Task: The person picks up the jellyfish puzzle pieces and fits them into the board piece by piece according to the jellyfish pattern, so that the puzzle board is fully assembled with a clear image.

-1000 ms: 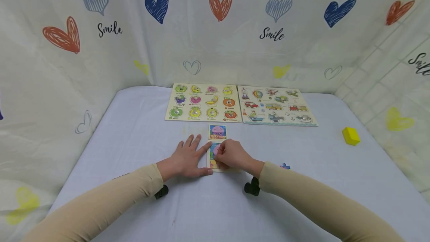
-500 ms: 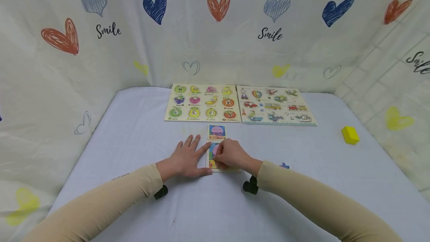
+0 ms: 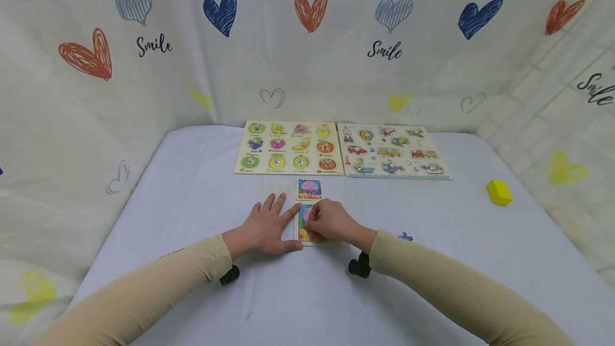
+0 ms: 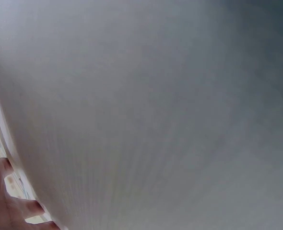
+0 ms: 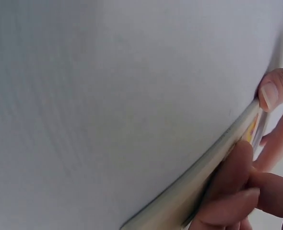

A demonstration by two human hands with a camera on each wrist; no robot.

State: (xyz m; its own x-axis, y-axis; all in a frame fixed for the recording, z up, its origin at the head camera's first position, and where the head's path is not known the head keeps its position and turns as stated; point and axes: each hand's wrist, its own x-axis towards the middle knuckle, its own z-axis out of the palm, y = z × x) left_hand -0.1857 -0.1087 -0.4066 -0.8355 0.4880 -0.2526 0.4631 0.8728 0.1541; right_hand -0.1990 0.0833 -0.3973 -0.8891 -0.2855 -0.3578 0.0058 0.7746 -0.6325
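A small jigsaw board (image 3: 304, 235) with a pale frame lies on the table, showing part of a pink jellyfish picture. My left hand (image 3: 269, 227) is spread flat beside it, with thumb and index fingertip at the board's left edge. Over the board's middle and right side is my right hand (image 3: 331, 220), its fingers bent and its thumb and index tips close together at the picture. Those fingers hide whatever lies between them; I cannot tell if they pinch a piece. Directly above the board lies a jellyfish picture card (image 3: 309, 189). In the right wrist view, bent fingers (image 5: 232, 165) overlap the board's edge.
A loose blue jigsaw piece (image 3: 405, 236) lies right of the right forearm. Toward the back are a fruit puzzle board (image 3: 289, 147) and a vehicle puzzle board (image 3: 394, 151). A yellow block (image 3: 499, 193) sits near the table's right edge.
The view has shifted slightly. Both hands keep the same place at the board, and nothing else has visibly moved.
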